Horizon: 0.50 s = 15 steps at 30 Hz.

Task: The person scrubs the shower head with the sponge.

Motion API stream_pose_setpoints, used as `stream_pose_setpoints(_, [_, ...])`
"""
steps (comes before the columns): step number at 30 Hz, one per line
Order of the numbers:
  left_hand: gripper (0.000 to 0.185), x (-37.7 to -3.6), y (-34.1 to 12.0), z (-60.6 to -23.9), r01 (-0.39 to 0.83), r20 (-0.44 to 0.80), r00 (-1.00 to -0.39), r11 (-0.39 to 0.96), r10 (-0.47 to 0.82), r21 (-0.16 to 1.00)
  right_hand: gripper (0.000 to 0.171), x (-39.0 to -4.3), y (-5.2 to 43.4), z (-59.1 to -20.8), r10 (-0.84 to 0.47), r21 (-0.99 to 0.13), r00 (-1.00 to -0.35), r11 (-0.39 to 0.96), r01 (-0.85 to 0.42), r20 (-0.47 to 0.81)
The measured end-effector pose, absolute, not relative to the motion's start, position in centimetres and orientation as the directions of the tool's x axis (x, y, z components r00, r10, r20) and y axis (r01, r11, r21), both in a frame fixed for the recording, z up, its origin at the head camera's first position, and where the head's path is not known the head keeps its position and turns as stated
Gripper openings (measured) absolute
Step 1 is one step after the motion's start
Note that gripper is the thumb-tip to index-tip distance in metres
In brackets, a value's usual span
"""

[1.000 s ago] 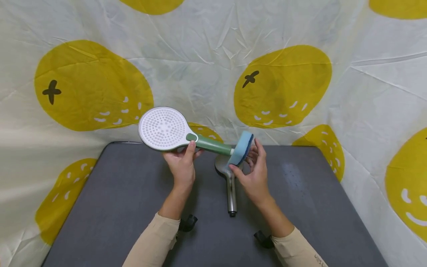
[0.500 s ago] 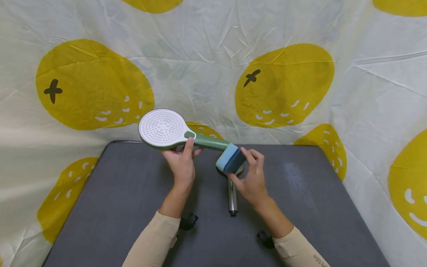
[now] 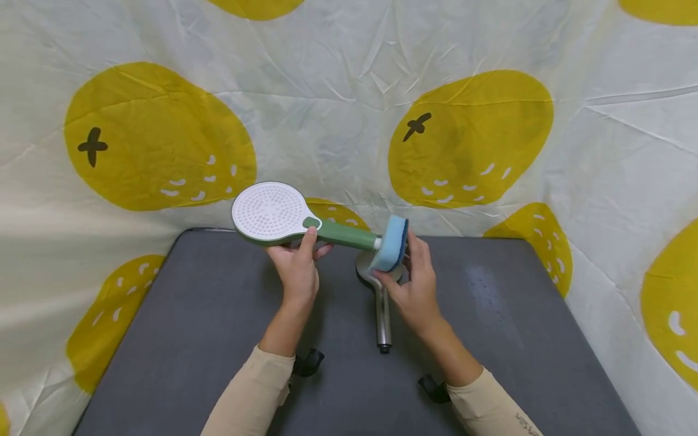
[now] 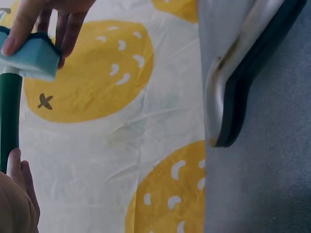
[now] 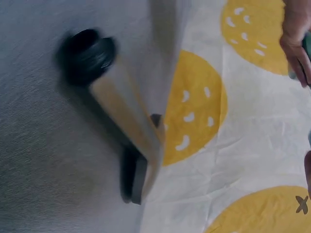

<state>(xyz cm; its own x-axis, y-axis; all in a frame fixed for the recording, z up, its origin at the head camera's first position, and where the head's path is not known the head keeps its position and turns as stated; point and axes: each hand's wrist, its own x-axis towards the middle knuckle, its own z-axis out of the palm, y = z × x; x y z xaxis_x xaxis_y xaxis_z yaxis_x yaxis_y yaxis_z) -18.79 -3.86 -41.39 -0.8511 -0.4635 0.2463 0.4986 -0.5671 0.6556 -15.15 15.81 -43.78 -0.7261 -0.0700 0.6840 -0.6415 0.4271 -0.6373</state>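
My left hand grips a green shower head at the neck, its white round face turned up, above the grey table. My right hand pinches a blue sponge and presses it against the end of the green handle. The left wrist view shows the same sponge on the handle's tip, with fingers over it. A chrome shower head lies on the table under my right hand; the right wrist view shows its handle close up and blurred.
A white cloth with yellow orange faces hangs behind and beside the table. The table's back edge runs just behind my hands. Black wrist camera mounts sit by my sleeves.
My right hand moved the sponge along the green handle: from its tip down toward the middle, then back out to the tip. My left hand kept its hold.
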Motion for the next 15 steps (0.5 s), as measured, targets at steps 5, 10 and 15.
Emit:
stream_pose_setpoints(5, [0.082, -18.6, -3.8, -41.3, 0.508, 0.274, -0.85, -0.566, -0.449, 0.65, 0.097, -15.3, 16.0, -42.8, -0.05, -0.821, -0.843, 0.204, -0.534, 0.536])
stream_pose_setpoints(10, [0.08, -18.5, -3.6, -41.3, 0.521, 0.292, -0.844, -0.556, -0.451, 0.648, 0.08, -15.5, 16.6, -42.4, -0.069, -0.889, -0.888, 0.03, -0.458, 0.455])
stream_pose_setpoints(15, [0.081, -18.5, -3.6, -41.5, 0.532, 0.314, -0.841, -0.57, -0.441, 0.626, 0.065, -15.4, 16.9, -42.7, -0.125, -0.913, -0.905, -0.07, -0.402, 0.408])
